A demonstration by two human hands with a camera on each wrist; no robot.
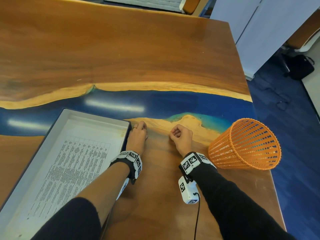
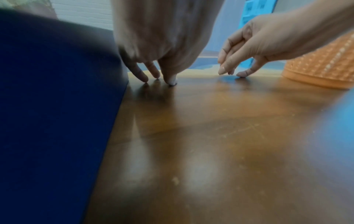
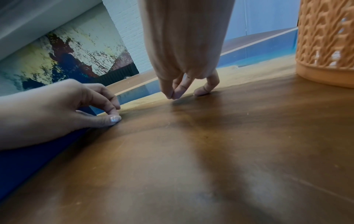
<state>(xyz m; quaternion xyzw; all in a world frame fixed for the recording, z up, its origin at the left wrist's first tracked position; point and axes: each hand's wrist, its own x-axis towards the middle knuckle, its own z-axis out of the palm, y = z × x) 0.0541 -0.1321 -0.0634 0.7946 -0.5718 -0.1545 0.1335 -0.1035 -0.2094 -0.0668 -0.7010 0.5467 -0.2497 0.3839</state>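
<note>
My left hand (image 1: pixel 138 132) rests on the wooden table (image 1: pixel 155 170), right beside the far right corner of a shallow box (image 1: pixel 97 117). Its fingertips (image 2: pixel 170 80) touch the wood and it holds nothing. The box is grey inside with dark blue outer walls (image 2: pixel 57 106), and a printed sheet (image 1: pixel 74 163) lies flat in it. My right hand (image 1: pixel 174 134) is a hand's width to the right, fingers curled. Its thumb and forefinger (image 3: pixel 173 94) are pressed together just above the table and its little finger touches the wood. I see nothing between them.
An orange mesh basket (image 1: pixel 245 146) stands upright on the table, just right of my right hand and near the right edge. A blue resin band (image 1: pixel 155 103) crosses the table beyond my hands. Blue floor and a black bag (image 1: pixel 300 66) lie past the edge.
</note>
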